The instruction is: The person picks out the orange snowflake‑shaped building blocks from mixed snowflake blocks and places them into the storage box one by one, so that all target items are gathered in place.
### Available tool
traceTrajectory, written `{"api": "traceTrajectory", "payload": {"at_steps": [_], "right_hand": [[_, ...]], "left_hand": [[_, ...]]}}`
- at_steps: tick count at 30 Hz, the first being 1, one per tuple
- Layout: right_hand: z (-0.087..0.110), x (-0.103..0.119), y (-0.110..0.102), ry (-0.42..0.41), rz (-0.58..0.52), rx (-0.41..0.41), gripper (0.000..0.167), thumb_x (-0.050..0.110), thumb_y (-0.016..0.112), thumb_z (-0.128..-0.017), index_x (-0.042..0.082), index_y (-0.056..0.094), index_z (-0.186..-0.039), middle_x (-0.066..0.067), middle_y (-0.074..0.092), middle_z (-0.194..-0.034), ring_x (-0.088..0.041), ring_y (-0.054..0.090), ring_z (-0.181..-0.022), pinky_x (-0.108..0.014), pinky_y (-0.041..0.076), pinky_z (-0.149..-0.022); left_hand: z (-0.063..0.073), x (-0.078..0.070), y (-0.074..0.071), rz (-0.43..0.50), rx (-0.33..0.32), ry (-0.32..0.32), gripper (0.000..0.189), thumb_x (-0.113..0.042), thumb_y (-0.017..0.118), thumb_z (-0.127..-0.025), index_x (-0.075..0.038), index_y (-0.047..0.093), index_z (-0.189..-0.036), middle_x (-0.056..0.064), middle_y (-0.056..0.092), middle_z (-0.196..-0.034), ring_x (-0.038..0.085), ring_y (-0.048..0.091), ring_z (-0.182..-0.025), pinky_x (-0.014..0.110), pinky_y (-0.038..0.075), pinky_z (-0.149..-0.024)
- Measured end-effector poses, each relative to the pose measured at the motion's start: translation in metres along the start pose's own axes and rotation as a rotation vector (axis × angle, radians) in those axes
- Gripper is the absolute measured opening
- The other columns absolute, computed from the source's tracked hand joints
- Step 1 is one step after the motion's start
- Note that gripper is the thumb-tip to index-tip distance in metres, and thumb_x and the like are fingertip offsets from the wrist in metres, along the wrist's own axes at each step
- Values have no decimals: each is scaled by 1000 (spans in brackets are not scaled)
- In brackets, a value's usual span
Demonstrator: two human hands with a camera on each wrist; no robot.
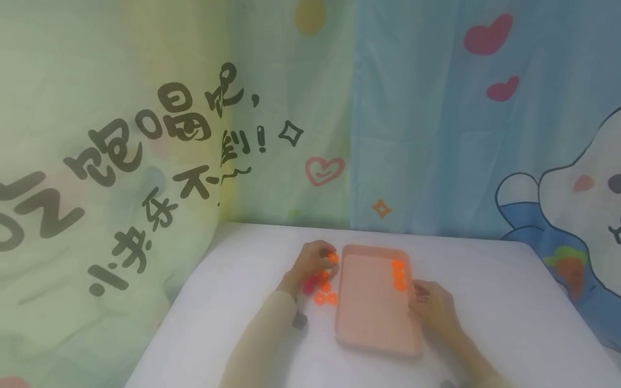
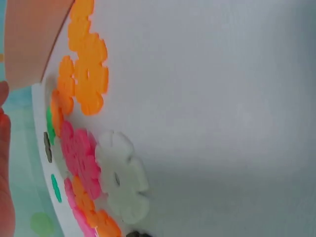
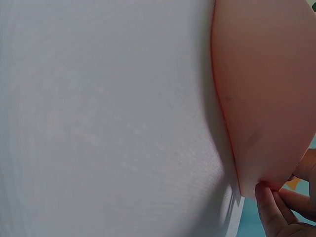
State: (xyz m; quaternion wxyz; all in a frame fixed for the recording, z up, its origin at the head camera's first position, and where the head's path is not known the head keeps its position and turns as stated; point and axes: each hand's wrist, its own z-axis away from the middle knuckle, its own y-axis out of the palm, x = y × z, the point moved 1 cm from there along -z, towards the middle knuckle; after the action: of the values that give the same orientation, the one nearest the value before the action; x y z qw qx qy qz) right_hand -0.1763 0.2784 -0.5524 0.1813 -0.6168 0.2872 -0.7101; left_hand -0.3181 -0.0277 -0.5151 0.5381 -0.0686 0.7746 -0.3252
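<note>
Soft, diffuse light fills the head view, its direction hard to tell; a faint haze flattens contrast and pales the printed curtain (image 1: 412, 134) and white counter (image 1: 485, 291), while the orange flower-shaped pieces (image 1: 398, 274) at lower centre glow with little inner detail. The left-wrist view is greyer, with a broad soft shadow low in the frame and darkening at upper right. The right-wrist view is dim, shadow hugging the salmon-pink tray (image 3: 266, 89) and deepening toward the lower right.
</note>
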Motion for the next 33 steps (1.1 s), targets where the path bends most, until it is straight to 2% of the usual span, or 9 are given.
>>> {"api": "traceTrajectory", "payload": {"at_steps": [7, 12, 14, 18, 24, 30, 33], "right_hand": [[-6, -7, 2, 11, 19, 2, 61, 16, 67, -85, 6, 46, -141, -15, 55, -129, -32, 56, -113, -43, 54, -84], [0, 2, 0, -3, 37, -2, 59, 15, 67, -85, 5, 48, -140, -17, 55, -128, -34, 57, -113, -43, 55, -84], [4, 7, -1, -5, 40, 1, 59, 14, 67, -85, 3, 48, -139, -18, 55, -128, -35, 57, -113, -44, 54, -85], [8, 13, -3, 0, 45, 5, 60, 14, 66, -85, 3, 47, -140, -19, 54, -128, -35, 57, -112, -44, 54, -85], [6, 10, -2, 4, 35, 4, 61, 13, 67, -83, 3, 47, -140, -18, 55, -127, -34, 57, -111, -43, 55, -83], [4, 10, -2, 24, 37, 4, 61, 12, 67, -84, 4, 46, -141, -18, 55, -128, -34, 57, -112, -43, 55, -83], [4, 11, -2, 24, 34, 4, 60, 11, 67, -84, 3, 46, -141, -19, 54, -129, -34, 57, -112, -43, 55, -82]], "left_hand": [[-8, 17, 9, 86, -49, 9, 28, -10, 80, -77, -11, 72, -104, -1, 70, -101, 15, 68, -92, 25, 54, -82], [-13, 9, 14, 160, -81, 55, 25, -6, 80, -78, -8, 71, -102, 0, 69, -100, 14, 68, -94, 23, 54, -83], [-11, 5, 17, 215, -84, 41, 26, -6, 80, -78, -7, 71, -102, 0, 69, -100, 14, 67, -97, 24, 53, -85], [-5, -5, 24, 309, -71, -26, 28, -9, 81, -78, -8, 70, -104, -1, 67, -103, 15, 66, -101, 26, 52, -87], [1, -15, 35, 265, -74, -91, 29, -13, 81, -79, -13, 70, -106, -6, 66, -101, 11, 65, -101, 23, 52, -86], [6, -28, 37, 240, -85, -102, 29, -13, 80, -81, -11, 70, -107, -1, 67, -104, 16, 65, -104, 26, 52, -88], [8, -32, 39, 225, -79, -121, 28, -18, 79, -82, -16, 70, -108, -5, 66, -104, 13, 66, -103, 30, 52, -90]]}}
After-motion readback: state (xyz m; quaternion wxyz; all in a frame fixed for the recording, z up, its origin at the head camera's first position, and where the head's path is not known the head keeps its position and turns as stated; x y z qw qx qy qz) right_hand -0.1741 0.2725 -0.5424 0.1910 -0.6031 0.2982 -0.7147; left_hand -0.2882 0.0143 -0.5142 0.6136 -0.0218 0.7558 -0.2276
